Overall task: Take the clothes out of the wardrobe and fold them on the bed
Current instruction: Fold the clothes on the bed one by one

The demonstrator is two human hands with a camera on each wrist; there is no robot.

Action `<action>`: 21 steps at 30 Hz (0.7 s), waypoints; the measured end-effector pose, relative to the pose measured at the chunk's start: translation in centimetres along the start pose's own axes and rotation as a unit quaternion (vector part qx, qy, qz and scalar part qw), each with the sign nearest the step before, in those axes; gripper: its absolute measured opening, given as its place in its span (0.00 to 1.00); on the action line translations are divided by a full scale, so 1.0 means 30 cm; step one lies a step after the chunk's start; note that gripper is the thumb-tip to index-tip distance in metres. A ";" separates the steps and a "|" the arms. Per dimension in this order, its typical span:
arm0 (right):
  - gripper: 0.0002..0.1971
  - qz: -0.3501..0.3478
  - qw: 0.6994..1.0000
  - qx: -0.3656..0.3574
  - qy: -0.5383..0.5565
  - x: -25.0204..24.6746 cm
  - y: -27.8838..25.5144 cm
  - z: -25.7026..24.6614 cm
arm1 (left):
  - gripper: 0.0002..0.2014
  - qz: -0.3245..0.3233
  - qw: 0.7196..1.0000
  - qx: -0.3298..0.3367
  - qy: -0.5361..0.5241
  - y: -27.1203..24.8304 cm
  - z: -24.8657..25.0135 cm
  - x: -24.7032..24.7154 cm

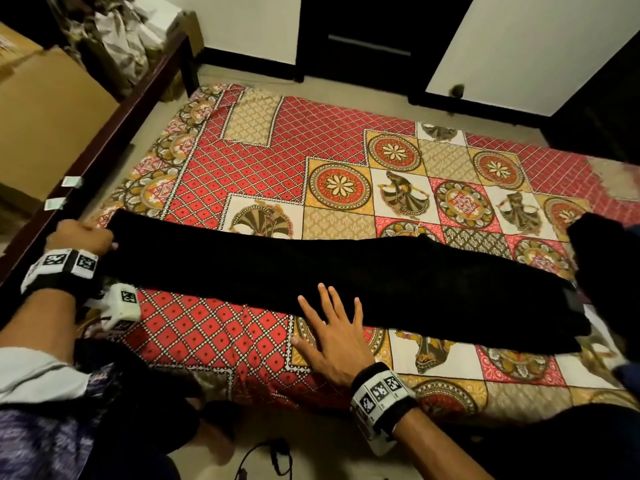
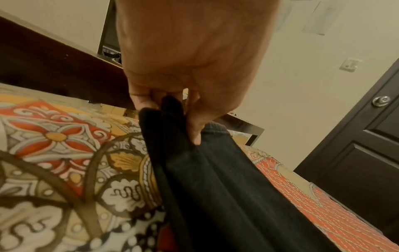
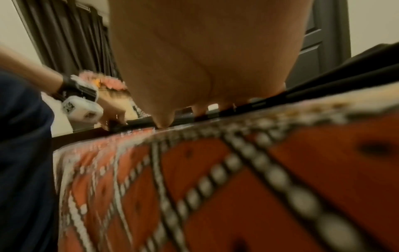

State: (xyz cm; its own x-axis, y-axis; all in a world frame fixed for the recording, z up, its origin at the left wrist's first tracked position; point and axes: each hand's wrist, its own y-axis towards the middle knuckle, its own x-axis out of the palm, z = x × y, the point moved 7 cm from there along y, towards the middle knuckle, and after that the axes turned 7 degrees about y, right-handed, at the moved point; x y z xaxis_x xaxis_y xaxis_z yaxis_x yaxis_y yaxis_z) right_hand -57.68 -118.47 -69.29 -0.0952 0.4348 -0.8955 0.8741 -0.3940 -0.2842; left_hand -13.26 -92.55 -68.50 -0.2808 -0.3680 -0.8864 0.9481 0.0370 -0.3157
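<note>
Pinching the narrow end of the black trousers point(image 1: 311, 271), the left hand point(image 1: 83, 237) keeps them stretched taut across the bed point(image 1: 242, 161); away from that pinch, the right hand point(image 1: 332, 337) lies flat, fingers spread, on their near edge, likely anchoring the middle for a fold.

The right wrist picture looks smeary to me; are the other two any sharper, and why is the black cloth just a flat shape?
Right wrist view: the bedspread close to the lens is blurred. Left wrist view: sharper, showing ribbing in the black garment pinched by the left hand. Head view: sharp but dim and warm, edges bent by the wide lens, garment underexposed to solid black beside the flat right hand.
</note>
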 end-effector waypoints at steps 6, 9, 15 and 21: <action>0.35 0.087 0.990 0.034 0.105 -0.195 0.021 0.152 | 0.23 0.015 0.997 0.061 0.048 0.027 0.049 0.072; 0.33 0.167 0.977 0.122 0.046 -0.379 0.076 0.395 | 0.35 0.052 0.986 0.112 0.114 0.065 0.136 0.074; 0.27 0.131 0.986 0.098 -0.044 -0.533 0.242 0.637 | 0.33 -0.050 0.904 0.388 0.173 -0.110 0.392 0.212; 0.07 0.145 0.977 0.151 -0.037 -0.532 0.330 0.754 | 0.41 -0.099 0.950 0.271 0.120 0.080 0.219 0.322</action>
State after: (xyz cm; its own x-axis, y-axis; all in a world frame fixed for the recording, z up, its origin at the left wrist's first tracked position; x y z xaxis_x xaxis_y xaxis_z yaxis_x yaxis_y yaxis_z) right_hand -58.28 -147.62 -65.56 0.0920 0.2128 -0.9728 0.6904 -0.7176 -0.0917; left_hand -12.71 -102.13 -75.59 -0.4256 -0.0933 -0.9001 0.7923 -0.5189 -0.3209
